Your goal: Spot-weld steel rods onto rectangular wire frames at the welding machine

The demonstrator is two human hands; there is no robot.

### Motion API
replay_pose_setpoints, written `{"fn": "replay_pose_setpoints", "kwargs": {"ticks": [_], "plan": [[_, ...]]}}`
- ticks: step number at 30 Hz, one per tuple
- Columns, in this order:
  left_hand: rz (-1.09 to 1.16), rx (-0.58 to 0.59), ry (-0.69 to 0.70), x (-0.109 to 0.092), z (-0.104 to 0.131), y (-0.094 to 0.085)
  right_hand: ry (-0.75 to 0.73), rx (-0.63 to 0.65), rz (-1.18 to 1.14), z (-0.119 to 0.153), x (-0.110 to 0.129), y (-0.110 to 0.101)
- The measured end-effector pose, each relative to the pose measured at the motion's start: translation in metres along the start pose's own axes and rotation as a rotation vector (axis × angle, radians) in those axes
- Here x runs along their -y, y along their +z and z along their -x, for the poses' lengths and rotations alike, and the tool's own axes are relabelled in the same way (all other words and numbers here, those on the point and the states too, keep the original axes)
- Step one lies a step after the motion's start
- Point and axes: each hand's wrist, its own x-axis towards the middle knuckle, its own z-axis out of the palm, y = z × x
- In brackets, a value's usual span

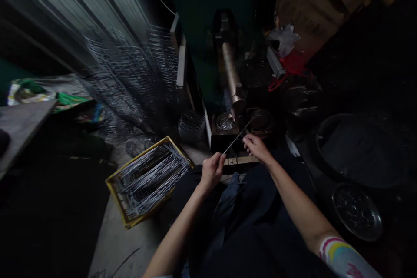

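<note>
My left hand (212, 169) is closed around the near end of a thin metal rod (233, 141), which slants up and away to the right. Just right of the rod, my right hand (256, 147) is closed in a pinch; a short thin piece seems to stick out of its fingertips, too small and dark to name. Beyond both hands, the rod's far part passes close to the tip of a machine's brass-coloured arm (232, 69). Under that tip sits a small round dish (225, 123) of small shiny metal pieces.
To the left stands a yellow crate (117, 202) full of metal rods (150, 178). Stacks of bent wire frames (127, 74) rise behind it. The green machine body (195, 4) stands ahead. On the right are a metal bowl (356, 212) with small pieces and a red bag (295, 63).
</note>
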Motion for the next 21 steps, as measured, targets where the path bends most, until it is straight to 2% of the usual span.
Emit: {"fn": "replay_pose_setpoints", "kwargs": {"ticks": [3,8,21], "plan": [[0.016,-0.021,-0.010,0.000,0.002,-0.004,-0.006,-0.026,-0.042,0.000,0.000,0.005],[0.015,-0.037,-0.015,0.001,0.003,-0.006,-0.032,0.016,-0.203,-0.002,0.011,0.011],[0.014,-0.079,-0.006,-0.004,-0.006,-0.010,-0.105,0.023,-0.213,-0.013,0.023,0.013]]}}
